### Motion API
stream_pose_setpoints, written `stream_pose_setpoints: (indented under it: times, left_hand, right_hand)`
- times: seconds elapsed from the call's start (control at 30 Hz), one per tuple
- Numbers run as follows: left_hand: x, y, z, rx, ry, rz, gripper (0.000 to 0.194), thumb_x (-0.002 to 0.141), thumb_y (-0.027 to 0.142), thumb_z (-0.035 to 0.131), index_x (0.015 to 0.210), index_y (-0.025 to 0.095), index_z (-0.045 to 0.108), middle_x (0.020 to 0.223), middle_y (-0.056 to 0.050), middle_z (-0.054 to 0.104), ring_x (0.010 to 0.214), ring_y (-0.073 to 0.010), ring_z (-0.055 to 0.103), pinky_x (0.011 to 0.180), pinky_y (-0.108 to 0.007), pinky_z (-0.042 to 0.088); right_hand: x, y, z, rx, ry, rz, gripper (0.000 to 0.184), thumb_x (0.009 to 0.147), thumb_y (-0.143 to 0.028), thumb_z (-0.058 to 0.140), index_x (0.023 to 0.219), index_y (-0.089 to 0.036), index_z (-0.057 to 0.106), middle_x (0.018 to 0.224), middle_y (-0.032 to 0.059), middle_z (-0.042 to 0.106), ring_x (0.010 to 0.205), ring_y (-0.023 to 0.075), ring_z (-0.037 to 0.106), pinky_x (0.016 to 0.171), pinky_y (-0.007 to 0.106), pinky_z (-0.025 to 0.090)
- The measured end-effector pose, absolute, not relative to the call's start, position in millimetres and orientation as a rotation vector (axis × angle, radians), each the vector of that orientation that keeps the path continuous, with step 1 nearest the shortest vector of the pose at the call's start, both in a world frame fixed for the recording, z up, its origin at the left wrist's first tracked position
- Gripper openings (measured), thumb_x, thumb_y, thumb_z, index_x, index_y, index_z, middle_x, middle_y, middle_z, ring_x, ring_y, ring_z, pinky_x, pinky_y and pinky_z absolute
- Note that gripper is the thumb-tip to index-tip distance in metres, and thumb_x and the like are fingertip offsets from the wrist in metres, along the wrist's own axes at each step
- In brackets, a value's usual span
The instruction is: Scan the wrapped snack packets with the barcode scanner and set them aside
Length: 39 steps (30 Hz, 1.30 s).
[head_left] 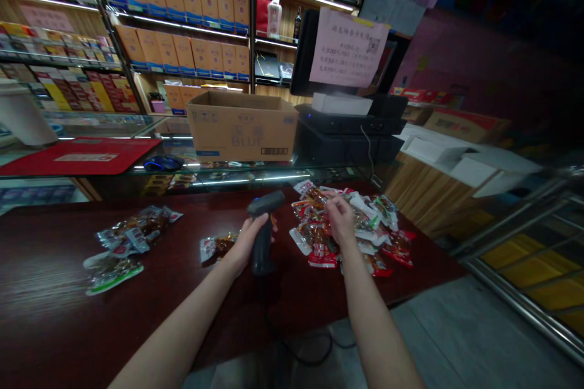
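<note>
1. The left hand (249, 242) was wrapped tight round the grip of a grey barcode scanner (263, 228), held upright over the dark red counter (55, 316)
2. The right hand (340, 222) rested on the right-hand pile of snack packets (365, 225), fingers curled, pinching one packet
3. A smaller heap of packets (125, 246) lay far left; a cardboard box (241, 124) stood beyond

A dark red-brown wooden counter (55, 316) carries the goods. A heap of small foil snack packets (356, 231) lies near its right edge. A smaller cluster of packets (125, 246) sits left, one single packet (214, 248) between.
</note>
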<state>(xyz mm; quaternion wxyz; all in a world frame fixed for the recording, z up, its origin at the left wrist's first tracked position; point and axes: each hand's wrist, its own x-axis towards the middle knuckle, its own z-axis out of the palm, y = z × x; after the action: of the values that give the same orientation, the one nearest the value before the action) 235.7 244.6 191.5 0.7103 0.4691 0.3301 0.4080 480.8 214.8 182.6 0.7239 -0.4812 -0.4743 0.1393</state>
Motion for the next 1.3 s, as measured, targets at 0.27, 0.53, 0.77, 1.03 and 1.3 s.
stream_pose_setpoints:
  times: [0.27, 0.53, 0.77, 1.03, 1.3]
  left_hand:
    - [232.5, 238.8, 189.2, 1.065, 0.728, 0.906, 0.048, 0.068, 0.06, 0.07, 0.085, 0.015, 0.065, 0.072, -0.003, 0.067, 0.053, -0.0118, 0.059, 0.052, -0.023, 0.045]
    - [234.4, 230.3, 192.1, 1.143, 0.73, 0.839, 0.048, 0.07, 0.06, 0.068, 0.087, 0.015, 0.065, 0.074, -0.004, 0.067, 0.054, -0.0118, 0.059, 0.053, -0.024, 0.046]
    - [233.3, 228.9, 192.4, 1.209, 0.714, 0.74, 0.049, 0.072, 0.061, 0.067, 0.089, 0.014, 0.064, 0.075, -0.004, 0.067, 0.055, -0.0122, 0.06, 0.053, -0.024, 0.047]
    - [232.2, 229.3, 191.2, 1.272, 0.704, 0.702, 0.046, 0.075, 0.059, 0.067, 0.082, 0.014, 0.062, 0.072, -0.003, 0.065, 0.054, -0.0118, 0.06, 0.052, -0.022, 0.046]
    - [231.6, 226.0, 195.4, 1.233, 0.73, 0.705, 0.048, 0.073, 0.059, 0.068, 0.089, 0.014, 0.063, 0.076, -0.004, 0.066, 0.057, -0.0125, 0.061, 0.052, -0.023, 0.046]
  right_hand:
    - [479.8, 220.8, 179.3, -1.187, -1.13, 0.156, 0.019, 0.07, -0.026, 0.064, 0.069, -0.022, 0.046, 0.114, 0.012, 0.065, 0.111, 0.0257, 0.059, 0.096, 0.042, 0.044]
    - [486.2, 222.8, 173.0, -1.16, -1.182, 0.178, 0.048, 0.068, -0.019, 0.064, 0.109, -0.024, 0.04, 0.121, 0.0116, 0.062, 0.116, 0.0219, 0.058, 0.104, 0.043, 0.041]
    - [476.3, 219.7, 174.0, -1.227, -1.41, 0.08, 0.064, 0.072, -0.009, 0.058, 0.129, -0.024, 0.033, 0.124, 0.011, 0.057, 0.119, 0.0218, 0.054, 0.109, 0.046, 0.037]
    - [477.6, 223.6, 167.9, -1.26, -1.43, 0.085, 0.081, 0.073, -0.019, 0.067, 0.142, -0.029, 0.024, 0.131, 0.0132, 0.05, 0.121, 0.0265, 0.054, 0.103, 0.048, 0.045]
    - [473.7, 218.8, 173.5, -1.312, -1.439, -0.009, 0.078, 0.076, -0.022, 0.067, 0.143, -0.023, 0.027, 0.13, 0.0128, 0.053, 0.123, 0.0249, 0.051, 0.11, 0.049, 0.037]
